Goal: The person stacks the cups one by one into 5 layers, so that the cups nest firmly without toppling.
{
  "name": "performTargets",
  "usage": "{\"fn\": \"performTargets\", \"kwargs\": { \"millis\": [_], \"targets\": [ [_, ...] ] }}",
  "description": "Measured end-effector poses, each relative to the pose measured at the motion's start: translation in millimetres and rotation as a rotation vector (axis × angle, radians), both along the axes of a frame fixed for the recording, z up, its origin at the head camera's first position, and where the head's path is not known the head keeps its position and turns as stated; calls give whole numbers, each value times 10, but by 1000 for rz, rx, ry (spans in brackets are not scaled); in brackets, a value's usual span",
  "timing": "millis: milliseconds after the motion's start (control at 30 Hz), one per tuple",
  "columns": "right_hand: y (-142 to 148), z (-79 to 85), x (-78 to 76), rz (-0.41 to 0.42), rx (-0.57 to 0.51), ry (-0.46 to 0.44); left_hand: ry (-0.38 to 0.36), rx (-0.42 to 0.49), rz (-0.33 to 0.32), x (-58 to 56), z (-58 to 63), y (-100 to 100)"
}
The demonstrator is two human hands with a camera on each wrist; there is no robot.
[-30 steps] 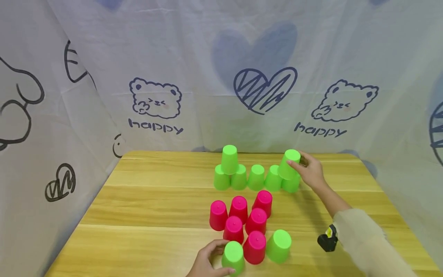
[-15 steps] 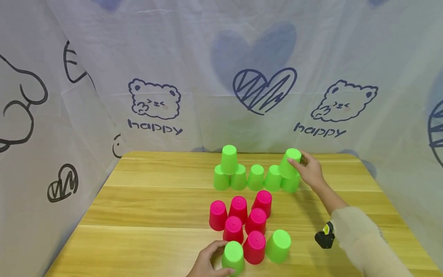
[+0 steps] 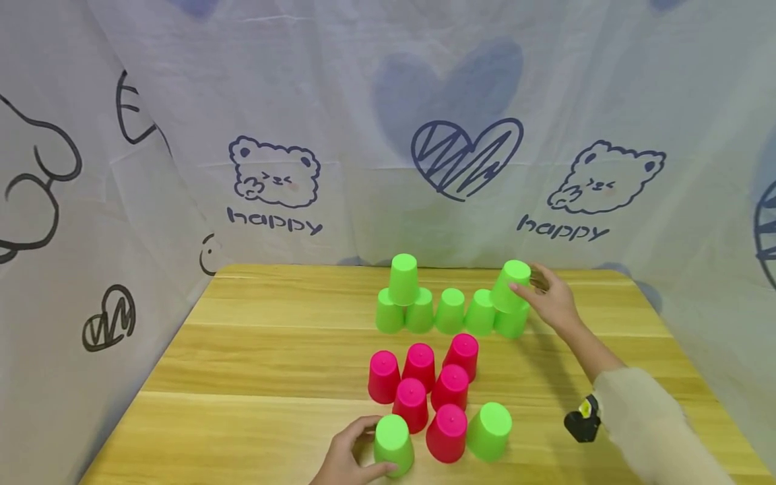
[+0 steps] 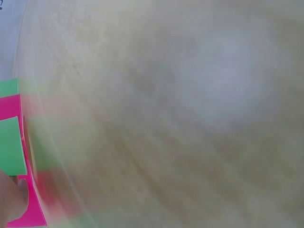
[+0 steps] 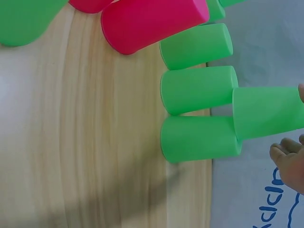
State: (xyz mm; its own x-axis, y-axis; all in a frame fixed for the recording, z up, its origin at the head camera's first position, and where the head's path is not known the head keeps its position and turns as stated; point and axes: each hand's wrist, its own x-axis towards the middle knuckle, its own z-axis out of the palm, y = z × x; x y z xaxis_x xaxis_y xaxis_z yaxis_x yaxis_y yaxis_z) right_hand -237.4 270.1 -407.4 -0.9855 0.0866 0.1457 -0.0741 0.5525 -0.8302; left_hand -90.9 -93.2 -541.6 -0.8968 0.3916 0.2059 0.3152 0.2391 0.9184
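Observation:
My left hand grips an upside-down green cup, fingers round its far side and thumb at the front. At the left edge of the left wrist view, that green cup shows with part of the hand. My right hand is beside a green cup standing upside down on two green cups. In the right wrist view its loosely bent fingers are apart from the upper cup; the thumb is mostly cut off by the frame edge.
Another green cup stands on two green cups at the left end of the back row. A single green cup stands mid-row. Several pink cups stand upside down in front, with a green cup at their right. A patterned curtain hangs behind the table.
My left hand has drawn its green cup slightly left, away from the pink cup beside it. My right hand has shifted slightly right from the upper green cup, which stays on the two below.

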Motion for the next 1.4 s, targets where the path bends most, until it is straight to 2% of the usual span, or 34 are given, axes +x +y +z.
{"fn": "performTargets", "kwargs": {
  "millis": [333,533,667,867,1100,1400],
  "targets": [
    [51,105,209,-134,-63,118,20,14,113,-31,78,-121],
    [68,116,311,-137,-44,163,72,10,172,-53,126,-164],
    [88,94,395,-88,-57,224,120,-2,183,-71,178,-180],
    [83,2,556,23,-64,253,160,-16,186,-103,243,-215],
    [32,-83,703,89,-82,197,272,3,170,-152,371,-234],
    [-49,-264,859,197,-116,151,233,6,188,-215,534,-275]
  ]
}}
